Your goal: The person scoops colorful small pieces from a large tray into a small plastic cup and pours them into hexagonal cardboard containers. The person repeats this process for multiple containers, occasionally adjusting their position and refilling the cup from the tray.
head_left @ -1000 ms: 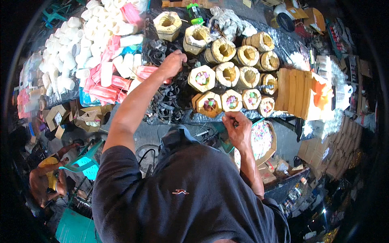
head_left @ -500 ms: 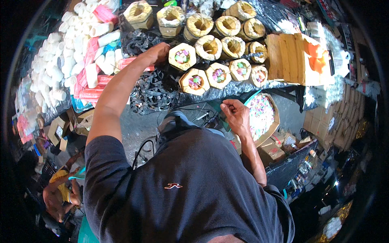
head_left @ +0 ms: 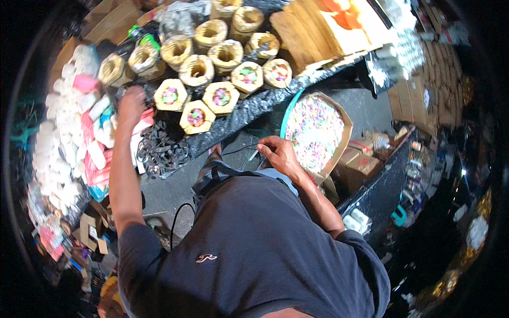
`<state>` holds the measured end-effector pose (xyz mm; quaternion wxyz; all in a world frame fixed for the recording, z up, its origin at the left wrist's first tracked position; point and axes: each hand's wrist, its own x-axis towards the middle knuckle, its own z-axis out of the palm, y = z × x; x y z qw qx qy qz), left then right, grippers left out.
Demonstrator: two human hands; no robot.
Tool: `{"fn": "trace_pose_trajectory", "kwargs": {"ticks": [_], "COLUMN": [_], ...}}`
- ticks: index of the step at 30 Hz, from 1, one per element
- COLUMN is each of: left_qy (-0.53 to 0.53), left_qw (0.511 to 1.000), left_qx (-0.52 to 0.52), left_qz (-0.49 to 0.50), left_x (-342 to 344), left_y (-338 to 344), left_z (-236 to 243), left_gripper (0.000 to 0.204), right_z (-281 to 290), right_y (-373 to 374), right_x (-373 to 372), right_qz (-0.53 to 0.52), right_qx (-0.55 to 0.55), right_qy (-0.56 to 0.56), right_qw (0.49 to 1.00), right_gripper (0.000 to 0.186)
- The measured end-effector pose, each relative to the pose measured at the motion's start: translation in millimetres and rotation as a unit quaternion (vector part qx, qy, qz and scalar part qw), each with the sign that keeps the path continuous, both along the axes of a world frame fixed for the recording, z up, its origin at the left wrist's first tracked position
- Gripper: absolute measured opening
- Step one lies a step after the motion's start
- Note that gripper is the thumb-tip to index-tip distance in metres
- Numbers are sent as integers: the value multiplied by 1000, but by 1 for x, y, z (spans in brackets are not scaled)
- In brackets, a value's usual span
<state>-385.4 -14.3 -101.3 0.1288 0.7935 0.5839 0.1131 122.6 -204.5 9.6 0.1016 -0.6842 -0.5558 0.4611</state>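
Observation:
My left hand (head_left: 131,103) reaches out to the far left, beside a hollow hexagonal tube (head_left: 115,70) and above a heap of black strips (head_left: 159,148). It is blurred and its fingers are hard to make out. In front of my waist hangs my right hand (head_left: 280,155), fingers loosely bent and apart, holding nothing. To its right stands a round tub of small multicoloured pieces (head_left: 314,130). Several cream hexagonal tubes stand upright on the black-covered table (head_left: 238,114). Those along the near side, such as the nearest tube (head_left: 196,117), show coloured pieces inside; the others look hollow.
White cylinders (head_left: 66,138) and pink plastic packs (head_left: 95,135) are piled at the left. A wooden block (head_left: 299,37) sits at the table's far right. Cardboard boxes (head_left: 358,161) stand on the floor to the right, and a black cable (head_left: 177,217) loops at my left side.
My view has turned and shifted, so the table now slants. My left hand has moved left, away from the filled tubes toward the hollow ones. My right hand's fingers have straightened somewhat.

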Motion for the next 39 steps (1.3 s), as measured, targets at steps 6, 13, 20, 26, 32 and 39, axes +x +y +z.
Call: {"fn": "trace_pose_trajectory", "kwargs": {"ticks": [6,13,20,26,32,39], "left_qy": [-276,-100,-114,-147,-317,-256], "left_qw": [944,946,933,905,812,767], "left_qx": [-147,-140,-210,-360,-466,-508], "left_qz": [108,-277,-270,-170,152,295], "left_x": [130,395,507,596,628,678], "left_y": [-127,-183,-213,-248,-259,-220], "left_z": [185,132,80,-29,-203,-205], "left_gripper": [9,63,54,51,63,87], "right_z": [-37,-70,-255,-334,-357,-301], "right_y": [-13,-36,-125,-72,-46,-1], "right_x": [-5,39,281,352,362,496], "right_qz": [-228,-343,-320,-595,-631,-578], "right_qx": [-174,-306,-22,-69,77,383], "right_qy": [398,716,119,58,227,-151], "right_qw": [871,525,940,799,738,704], "right_gripper": [40,33,70,127,96,86]}}
